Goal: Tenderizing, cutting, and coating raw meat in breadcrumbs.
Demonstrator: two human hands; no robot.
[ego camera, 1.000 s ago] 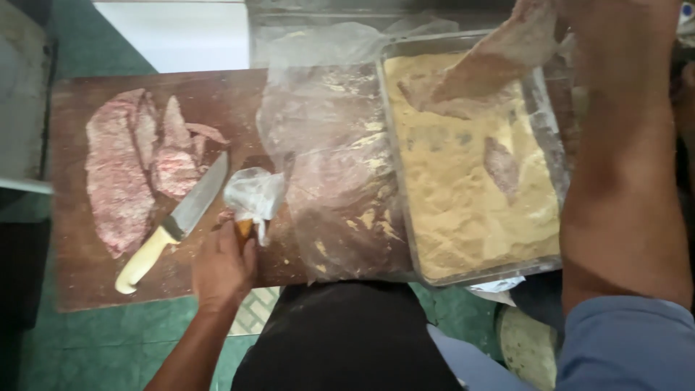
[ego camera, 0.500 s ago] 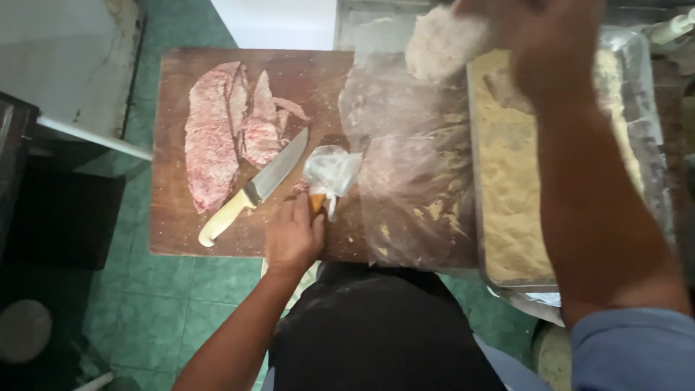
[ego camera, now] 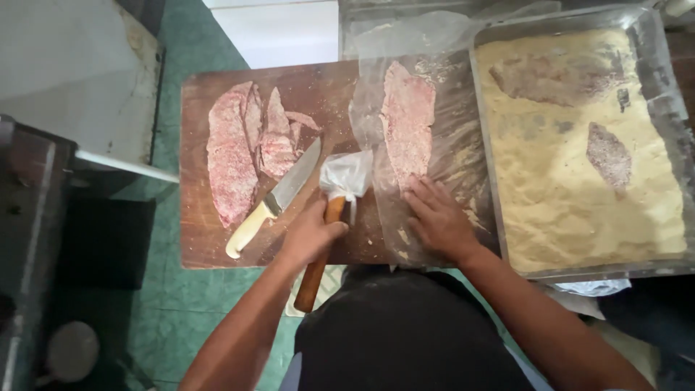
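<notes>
A: Head view. Left hand [ego camera: 310, 233] wrapped tight around the wooden handle of a mallet [ego camera: 329, 224], head bagged in clear plastic, resting on the cutting board [ego camera: 210, 239].

B: And the right hand [ego camera: 436, 221]?

A: Spread flat, fingers [ego camera: 422, 194] fanned, pressing on the clear plastic sheet [ego camera: 452, 148] just below the meat slice [ego camera: 407, 123]. Gripping nothing.

B: Meat slice under or over the sheet?

A: Cannot tell; lying lengthwise on it or wrapped in it, between the mallet and the tray [ego camera: 655, 80].

B: Left of the mallet?

A: Knife [ego camera: 276, 197] with a pale handle, blade angled toward the raw meat pile [ego camera: 250, 141], tip almost touching the pile.

B: Inside the tray?

A: Full of breadcrumbs [ego camera: 572, 181], two coated pieces half sunk in, well apart from both hands.

B: Below the board?

A: Green floor [ego camera: 174, 311], dark clothing close to the camera.
</notes>
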